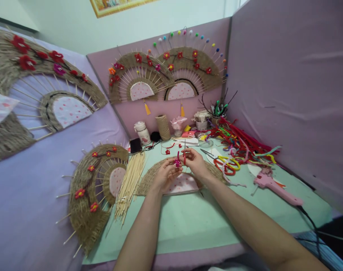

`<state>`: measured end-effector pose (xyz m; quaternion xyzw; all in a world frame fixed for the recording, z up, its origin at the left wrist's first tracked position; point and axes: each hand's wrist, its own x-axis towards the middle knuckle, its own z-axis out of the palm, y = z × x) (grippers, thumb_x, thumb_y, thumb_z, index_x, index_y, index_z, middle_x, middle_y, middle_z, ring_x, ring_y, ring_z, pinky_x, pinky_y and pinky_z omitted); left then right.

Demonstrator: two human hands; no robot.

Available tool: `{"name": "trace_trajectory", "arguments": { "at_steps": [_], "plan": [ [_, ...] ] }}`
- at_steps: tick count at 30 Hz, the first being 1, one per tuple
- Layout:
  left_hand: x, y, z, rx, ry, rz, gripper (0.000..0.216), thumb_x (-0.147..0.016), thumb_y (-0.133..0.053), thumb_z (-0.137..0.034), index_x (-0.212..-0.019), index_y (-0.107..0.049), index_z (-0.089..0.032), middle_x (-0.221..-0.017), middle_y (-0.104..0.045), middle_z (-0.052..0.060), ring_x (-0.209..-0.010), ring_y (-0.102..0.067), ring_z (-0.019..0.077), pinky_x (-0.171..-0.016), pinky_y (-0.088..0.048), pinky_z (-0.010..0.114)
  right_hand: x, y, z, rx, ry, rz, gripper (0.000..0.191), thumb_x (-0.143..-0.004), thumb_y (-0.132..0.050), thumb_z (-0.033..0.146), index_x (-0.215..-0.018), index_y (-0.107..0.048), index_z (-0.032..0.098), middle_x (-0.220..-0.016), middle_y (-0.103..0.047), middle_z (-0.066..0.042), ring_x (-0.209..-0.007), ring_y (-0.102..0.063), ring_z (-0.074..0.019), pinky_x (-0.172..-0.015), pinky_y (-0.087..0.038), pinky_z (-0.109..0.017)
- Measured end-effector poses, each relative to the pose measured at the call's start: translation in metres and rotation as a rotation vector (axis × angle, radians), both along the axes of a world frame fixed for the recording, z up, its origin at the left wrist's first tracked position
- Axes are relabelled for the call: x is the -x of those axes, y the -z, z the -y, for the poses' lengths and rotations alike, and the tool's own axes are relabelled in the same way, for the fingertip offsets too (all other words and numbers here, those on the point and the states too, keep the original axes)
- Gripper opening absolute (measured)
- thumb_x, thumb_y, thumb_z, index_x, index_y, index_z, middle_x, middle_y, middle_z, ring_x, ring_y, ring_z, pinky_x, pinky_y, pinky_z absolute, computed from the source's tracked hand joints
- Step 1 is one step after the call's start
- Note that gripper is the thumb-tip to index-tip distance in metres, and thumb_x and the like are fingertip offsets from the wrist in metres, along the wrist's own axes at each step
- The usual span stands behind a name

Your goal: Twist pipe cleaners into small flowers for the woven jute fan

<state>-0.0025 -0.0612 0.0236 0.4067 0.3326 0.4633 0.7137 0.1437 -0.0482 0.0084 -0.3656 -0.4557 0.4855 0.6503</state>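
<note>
My left hand [167, 174] pinches a magenta pipe-cleaner flower [177, 163], with one end sticking up from it. Close beside it, my right hand [194, 162] is closed on a slim red tool [184, 158] with a narrow grey tip pointing up; its exact kind is too small to tell. Both hands are above a twine-wrapped fan [153, 174] lying on the table, its dotted cloth centre [184, 183] partly hidden by my fingers. A small red flower [167, 152] lies just beyond the fan.
Yellow-handled scissors [230, 163] and a pink glue gun [279, 189] with a cord lie right. Pipe cleaners [245, 139] are heaped behind them. Thin wooden sticks [130, 184] and a decorated fan [86, 195] are left. A twine spool [163, 127] stands at the back.
</note>
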Motion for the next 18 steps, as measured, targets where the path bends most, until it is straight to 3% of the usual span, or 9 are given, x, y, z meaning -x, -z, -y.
{"name": "trace_trajectory", "arguments": {
  "at_steps": [7, 14, 18],
  "plan": [
    [0.003, 0.003, -0.005, 0.035, -0.028, 0.11, 0.023, -0.067, -0.068, -0.013, -0.088, -0.06, -0.013, -0.078, -0.067, 0.005, -0.072, -0.064, 0.0116, -0.07, -0.051, 0.021, -0.002, 0.0, 0.001, -0.071, 0.071, 0.14, 0.034, -0.066, -0.067, 0.03, -0.095, -0.053, 0.019, -0.073, -0.062, 0.0, -0.065, -0.058, -0.0133, -0.06, -0.046, -0.025],
    [0.017, 0.005, -0.016, -0.005, -0.251, 0.234, 0.022, -0.066, -0.07, -0.012, -0.084, -0.058, -0.016, -0.078, -0.066, 0.002, -0.074, -0.064, 0.0096, -0.073, -0.05, 0.02, -0.011, -0.005, 0.009, -0.126, 0.072, 0.658, 0.03, -0.067, -0.064, 0.028, -0.095, -0.064, 0.018, -0.082, -0.067, -0.003, -0.07, -0.058, -0.0153, -0.062, -0.045, -0.025],
    [0.023, 0.008, -0.021, -0.084, -0.31, 0.187, 0.024, -0.064, -0.072, -0.014, -0.083, -0.057, -0.015, -0.078, -0.064, 0.001, -0.074, -0.063, 0.0094, -0.074, -0.049, 0.021, -0.01, -0.003, 0.013, -0.215, 0.006, 0.77, 0.031, -0.068, -0.06, 0.022, -0.098, -0.068, 0.021, -0.098, -0.068, -0.004, -0.079, -0.06, -0.0162, -0.067, -0.045, -0.025]
  ]
}}
